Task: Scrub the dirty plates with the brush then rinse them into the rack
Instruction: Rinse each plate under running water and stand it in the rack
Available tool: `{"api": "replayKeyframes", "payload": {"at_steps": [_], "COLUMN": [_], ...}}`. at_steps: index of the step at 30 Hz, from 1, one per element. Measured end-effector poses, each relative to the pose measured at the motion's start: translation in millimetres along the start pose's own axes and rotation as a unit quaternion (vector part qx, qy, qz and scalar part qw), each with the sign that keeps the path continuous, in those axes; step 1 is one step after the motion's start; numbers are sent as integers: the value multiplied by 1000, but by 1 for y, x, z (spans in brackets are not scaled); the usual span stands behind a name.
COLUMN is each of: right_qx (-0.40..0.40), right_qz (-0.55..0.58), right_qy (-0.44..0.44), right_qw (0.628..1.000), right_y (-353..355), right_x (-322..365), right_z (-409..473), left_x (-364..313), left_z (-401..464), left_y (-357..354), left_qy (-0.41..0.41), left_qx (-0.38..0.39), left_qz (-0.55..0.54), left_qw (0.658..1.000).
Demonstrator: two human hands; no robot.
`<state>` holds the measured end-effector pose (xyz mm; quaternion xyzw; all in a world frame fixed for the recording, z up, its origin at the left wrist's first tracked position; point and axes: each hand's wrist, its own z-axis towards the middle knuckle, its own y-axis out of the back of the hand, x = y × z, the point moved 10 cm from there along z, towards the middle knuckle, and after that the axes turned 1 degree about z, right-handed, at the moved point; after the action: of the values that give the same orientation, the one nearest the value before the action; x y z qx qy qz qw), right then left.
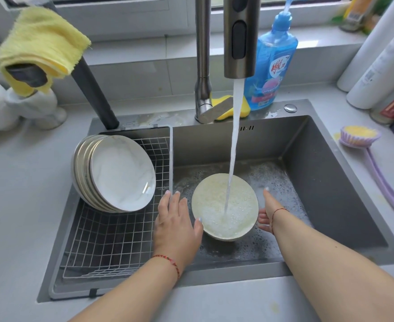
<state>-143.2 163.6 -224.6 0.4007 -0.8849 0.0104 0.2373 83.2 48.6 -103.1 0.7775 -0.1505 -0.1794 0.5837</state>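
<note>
Lower centre: we rinse a sudsy plate (225,206) under the tap stream (234,145); our left hand (176,219) lies open against its rim, our right hand (266,213) cups the opposite edge. Rinsed plates (114,173) fill the rack (112,235) at left; the brush (363,140) lies at right.

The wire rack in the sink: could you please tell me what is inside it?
A stack of white marbled plates leans on edge at the far left end of the grey wire rack. The front plate hides the faces of those behind; only their rims show.
</note>
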Motion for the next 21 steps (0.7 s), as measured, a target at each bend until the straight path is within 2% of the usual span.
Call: {"api": "replayKeyframes", "payload": {"at_steps": [4, 5, 7, 8, 9, 10, 11, 13, 15, 18, 21], "right_qx": [11, 7, 3, 0, -5, -7, -7, -8, -8, -3, -6], "right_qz": [30, 30, 29, 23, 24, 29, 34, 41, 38, 43, 40], "right_qy": [-2, -1, 10, 18, 23, 28, 27, 29, 30, 40, 42], "right_qw": [999, 1000, 1000, 1000, 999, 999, 999, 999, 999, 998, 998], "right_y": [1, 1, 0, -2, -1, -1, -2, -3, -3, -3, -4], "right_x": [-4, -4, -2, 0, 2, 3, 3, 4, 4, 7, 8], "right_z": [9, 13, 15, 14, 17, 17, 19, 19, 17, 19, 17], "left_x": [-4, -15, -48, -57, -63, -57, -43, -26, -13, -18, -21], "left_z": [1, -3, -18, -20, -14, 3, 21, 45, 58, 61, 66], "left_y": [-2, -2, -1, -5, -1, -7, -20, -52, -75, -101, -106], "left_qy": [-26, -77, -216, -253, -247, -182, -84, 94, 210, 270, 276], "left_qx": [-16, -33, -93, -79, -50, -6, 56, 151, 177, 219, 211], "left_qz": [26, 46, 104, 91, 32, -68, -176, -356, -440, -504, -528], "left_qw": [999, 995, 966, 960, 967, 981, 979, 917, 855, 790, 775]}}
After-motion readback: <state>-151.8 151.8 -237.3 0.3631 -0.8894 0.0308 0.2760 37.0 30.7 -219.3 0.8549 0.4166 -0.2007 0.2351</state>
